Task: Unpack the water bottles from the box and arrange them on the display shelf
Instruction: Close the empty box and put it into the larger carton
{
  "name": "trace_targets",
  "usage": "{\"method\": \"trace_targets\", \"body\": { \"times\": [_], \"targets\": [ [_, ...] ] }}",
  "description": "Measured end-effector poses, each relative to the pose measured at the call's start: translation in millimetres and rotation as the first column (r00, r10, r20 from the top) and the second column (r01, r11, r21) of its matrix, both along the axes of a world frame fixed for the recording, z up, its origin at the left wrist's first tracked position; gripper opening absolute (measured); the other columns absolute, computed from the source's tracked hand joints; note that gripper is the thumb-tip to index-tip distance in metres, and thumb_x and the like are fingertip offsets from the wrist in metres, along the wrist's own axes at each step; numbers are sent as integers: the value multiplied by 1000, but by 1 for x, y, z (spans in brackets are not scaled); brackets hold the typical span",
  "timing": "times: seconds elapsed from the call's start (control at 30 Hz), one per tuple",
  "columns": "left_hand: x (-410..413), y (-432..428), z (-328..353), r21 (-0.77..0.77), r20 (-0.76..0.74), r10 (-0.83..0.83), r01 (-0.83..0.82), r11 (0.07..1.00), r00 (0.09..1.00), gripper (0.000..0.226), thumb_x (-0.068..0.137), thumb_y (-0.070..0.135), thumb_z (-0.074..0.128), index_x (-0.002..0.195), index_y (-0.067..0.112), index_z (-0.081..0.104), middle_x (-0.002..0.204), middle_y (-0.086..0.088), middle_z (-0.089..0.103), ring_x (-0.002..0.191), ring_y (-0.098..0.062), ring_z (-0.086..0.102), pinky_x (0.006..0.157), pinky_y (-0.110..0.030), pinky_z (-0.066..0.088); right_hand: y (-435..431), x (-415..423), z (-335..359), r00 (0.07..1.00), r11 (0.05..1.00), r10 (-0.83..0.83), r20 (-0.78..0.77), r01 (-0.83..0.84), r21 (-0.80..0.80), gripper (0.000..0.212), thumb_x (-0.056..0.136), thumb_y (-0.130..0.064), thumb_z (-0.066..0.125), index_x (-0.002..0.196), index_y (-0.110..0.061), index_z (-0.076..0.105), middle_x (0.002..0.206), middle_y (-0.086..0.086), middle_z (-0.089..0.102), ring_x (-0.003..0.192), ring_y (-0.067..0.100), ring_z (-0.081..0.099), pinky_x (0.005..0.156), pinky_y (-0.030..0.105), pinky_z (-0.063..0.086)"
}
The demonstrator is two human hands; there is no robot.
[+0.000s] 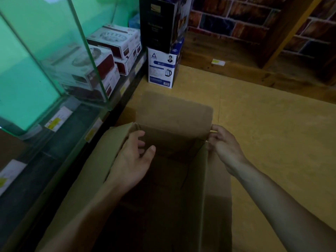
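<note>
Seemingly, right hand point(224, 142) pinches a flap point(196, 119) of the shadowed box point(217, 197); left hand point(134, 160) fingers point(139, 134) hang loose.

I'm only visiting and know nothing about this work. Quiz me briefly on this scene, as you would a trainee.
1. True or false: the brown cardboard box on the yellow floor has its flaps closed.
2. Which hand pinches the box's far right corner? A) left hand B) right hand
3. Fill in: the white carton beside the glass display shelf pictures an electric ____.
Key: 1 false; 2 B; 3 kettle.
</note>
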State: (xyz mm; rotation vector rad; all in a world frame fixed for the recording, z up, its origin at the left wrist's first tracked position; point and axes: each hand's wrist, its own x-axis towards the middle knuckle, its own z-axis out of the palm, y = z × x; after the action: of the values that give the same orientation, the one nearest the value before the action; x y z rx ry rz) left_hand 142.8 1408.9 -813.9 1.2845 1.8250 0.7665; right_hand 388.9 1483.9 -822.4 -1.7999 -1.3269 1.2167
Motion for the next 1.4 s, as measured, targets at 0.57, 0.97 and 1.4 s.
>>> {"method": "trace_targets", "body": {
  "times": [0.57, 0.97, 1.4],
  "targets": [
    [-7, -41, 5, -216, -109, 41, -64, 974, 993, 58, 98, 29, 62, 151, 22, 39, 140, -9, 53, 122, -30, 56, 103, -42, 47, -16, -3, -7, 728, 874, 375, 574, -483, 42, 29, 103, -14, 52, 122, -16, 74, 138, -1, 57, 131, 19, 45, 97, 22, 35],
    [-7, -68, 29, -248, -104, -137, 108, 963, 985, 62, 99, 47, 55, 154, 36, 28, 154, -2, 39, 128, -18, 52, 94, -35, 49, -52, -51, 21, 596, 840, 425, 681, -540, -52, 38, 102, -31, 57, 140, -30, 59, 152, -8, 49, 141, 16, 35, 101, 26, 30],
    [14, -152, 69, -361, 84, -31, 59, 931, 996, 63, 99, 50, 52, 154, 38, 24, 148, 0, 38, 125, -18, 52, 98, -38, 51, -153, -94, 73, 751, 834, 551, 364, -512, -208, 38, 103, -37, 59, 141, -36, 55, 149, -11, 49, 140, 9, 40, 107, 26, 35]
  ]
}}
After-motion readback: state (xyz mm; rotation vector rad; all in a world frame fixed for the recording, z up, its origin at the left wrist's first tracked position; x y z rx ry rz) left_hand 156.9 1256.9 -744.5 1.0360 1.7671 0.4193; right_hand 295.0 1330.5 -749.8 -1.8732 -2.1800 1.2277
